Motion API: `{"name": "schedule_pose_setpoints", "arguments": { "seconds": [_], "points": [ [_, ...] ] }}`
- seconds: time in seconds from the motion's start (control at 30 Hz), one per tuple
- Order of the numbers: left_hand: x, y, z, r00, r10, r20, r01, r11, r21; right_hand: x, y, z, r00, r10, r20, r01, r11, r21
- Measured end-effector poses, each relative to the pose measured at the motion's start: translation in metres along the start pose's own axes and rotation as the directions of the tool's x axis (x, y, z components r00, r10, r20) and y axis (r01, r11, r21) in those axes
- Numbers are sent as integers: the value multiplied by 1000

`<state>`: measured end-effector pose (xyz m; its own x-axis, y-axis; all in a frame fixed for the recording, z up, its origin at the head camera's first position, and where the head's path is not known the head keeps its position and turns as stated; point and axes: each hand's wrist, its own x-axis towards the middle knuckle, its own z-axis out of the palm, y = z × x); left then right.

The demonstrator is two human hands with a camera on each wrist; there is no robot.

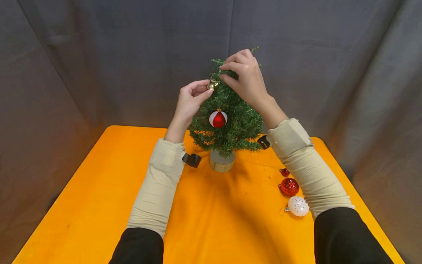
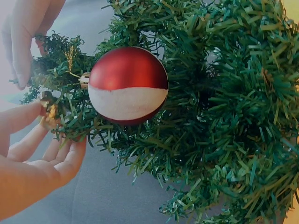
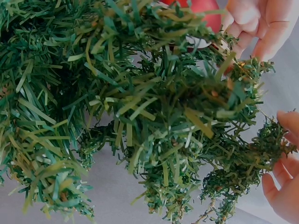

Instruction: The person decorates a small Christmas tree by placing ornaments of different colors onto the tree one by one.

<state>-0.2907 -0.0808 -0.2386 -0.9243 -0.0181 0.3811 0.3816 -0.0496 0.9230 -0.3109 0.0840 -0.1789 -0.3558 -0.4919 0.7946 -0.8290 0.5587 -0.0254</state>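
Head view first: a small tree [image 1: 227, 117] stands in its pot [image 1: 222, 162] near the far middle of the orange table [image 1: 99, 198]. The left hand [image 1: 189, 101] is up at the tree's upper left, fingertips pinching a small gold bauble [image 1: 211, 86] right against a branch. The right hand [image 1: 245, 79] is higher, at the treetop, fingers curled onto the top twigs. The two hands are close together, just apart, with the gold bauble between them. A red-and-white ball [image 1: 218, 118] hangs on the tree's front, below both hands. On the table to the right, beside the right sleeve [image 1: 310, 168], lie a tiny red ball [image 1: 285, 172], a glitter ball [image 1: 289, 186] and a white ball [image 1: 298, 206].

Left wrist view: the red-and-white ball [image 2: 128, 85] fills the middle, hanging among green needles [image 2: 224, 116]. The left hand [image 2: 32, 168] is at lower left, fingertips holding the gold bauble [image 2: 49, 116] at a branch tip. The right hand's fingers [image 2: 23, 37] show at top left, just above that branch.

Right wrist view: mostly needles [image 3: 140, 107], very close. The right hand [image 3: 285, 182] is at the right edge, fingers pressed on a twig [image 3: 268, 144]. The left hand's fingers [image 3: 257, 23] appear at top right; the gold bauble is not clear here.
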Motion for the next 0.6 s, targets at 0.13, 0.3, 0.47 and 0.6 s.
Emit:
{"name": "schedule_pose_setpoints", "arguments": {
  "seconds": [0.13, 0.3, 0.47, 0.6],
  "points": [
    [-1, 0, 0, 998, -19, 57, 17, 999, 36, -1, 0, 1, 1000, 3, -4, -4, 1000, -13],
    [-1, 0, 0, 998, -13, 67, 10, 999, 45, -1, -1, 1, 1000, -5, -13, 5, 1000, -16],
    [-2, -1, -1, 998, -11, 69, 8, 999, 46, 0, -2, 1, 1000, 4, 3, -4, 1000, -2],
    [-3, -2, -4, 999, -15, 42, 13, 999, 48, -1, 1, -1, 999, -7, 31, 6, 999, 37]
  ]
}}
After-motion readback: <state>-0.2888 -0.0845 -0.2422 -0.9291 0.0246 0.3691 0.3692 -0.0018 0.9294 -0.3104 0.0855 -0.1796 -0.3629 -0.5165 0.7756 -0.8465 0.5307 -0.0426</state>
